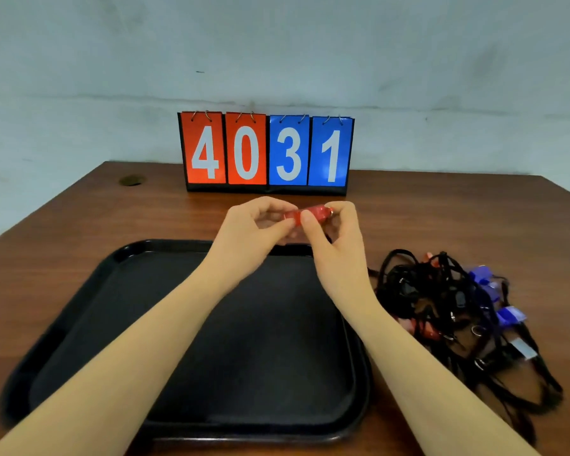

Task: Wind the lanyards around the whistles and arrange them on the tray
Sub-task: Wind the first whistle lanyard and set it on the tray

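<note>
- The black tray [79, 324] lies on the brown table [79, 218], at its left and middle.
- The left hand [254, 222] pinches the red whistle [306, 216] at its left end, fingers curled.
- The right hand [336, 225] pinches the same whistle, held above the tray's far rim, before the flip scoreboard [266, 153] reading 4031.
- The tangled pile of whistles and black lanyards [458, 311] lies right of the tray.
</note>
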